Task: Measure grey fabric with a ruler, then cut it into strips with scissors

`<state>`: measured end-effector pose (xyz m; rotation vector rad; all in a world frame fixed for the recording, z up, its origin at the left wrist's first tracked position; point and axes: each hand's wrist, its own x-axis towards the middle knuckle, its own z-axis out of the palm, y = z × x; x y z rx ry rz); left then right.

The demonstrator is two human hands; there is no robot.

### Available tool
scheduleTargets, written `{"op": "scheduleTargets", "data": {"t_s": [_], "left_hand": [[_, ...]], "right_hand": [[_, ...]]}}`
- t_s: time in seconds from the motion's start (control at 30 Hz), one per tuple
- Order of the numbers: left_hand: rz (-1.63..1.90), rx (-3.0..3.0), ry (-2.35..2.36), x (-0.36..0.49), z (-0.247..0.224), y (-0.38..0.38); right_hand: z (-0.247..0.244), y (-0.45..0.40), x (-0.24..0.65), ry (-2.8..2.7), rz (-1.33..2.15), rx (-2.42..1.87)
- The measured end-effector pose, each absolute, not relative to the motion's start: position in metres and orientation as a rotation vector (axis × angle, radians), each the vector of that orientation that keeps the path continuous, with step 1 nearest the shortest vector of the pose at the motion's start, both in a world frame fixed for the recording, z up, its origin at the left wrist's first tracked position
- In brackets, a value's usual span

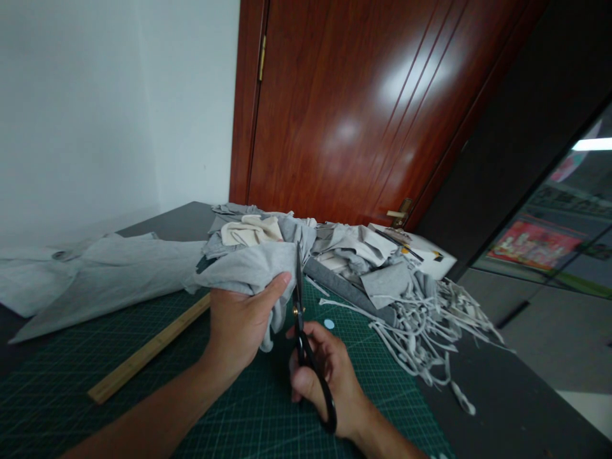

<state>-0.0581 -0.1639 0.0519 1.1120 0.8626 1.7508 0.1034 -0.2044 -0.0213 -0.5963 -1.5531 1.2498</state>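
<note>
Two curled hands [238,325] [335,366]: fabric [253,266] left, scissors [299,322] right

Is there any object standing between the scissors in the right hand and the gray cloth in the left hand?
No, nothing visible: the scissors in the right hand reach directly alongside the edge of the gray cloth held in the left hand.

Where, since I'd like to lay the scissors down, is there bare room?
At left, the mat is bare between the ruler and the long cloth; at right, between the right hand and the cords, save a white disc. The far side is crowded with heaped cloth, the right edge with cords.
</note>
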Motion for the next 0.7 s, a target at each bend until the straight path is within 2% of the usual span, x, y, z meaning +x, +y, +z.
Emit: {"op": "scheduleTargets", "data": {"t_s": [0.1, 0.7], "left_hand": [[1.963, 1.287, 1.003, -0.058, 0.053, -0.164], [1.950, 1.385, 1.088, -0.057, 0.067, -0.173]], "right_hand": [[-0.021, -0.204, 0.103, -1.546, 1.259, -0.591], [-0.016, -0.206, 0.104, -1.557, 1.277, -0.629]]}}
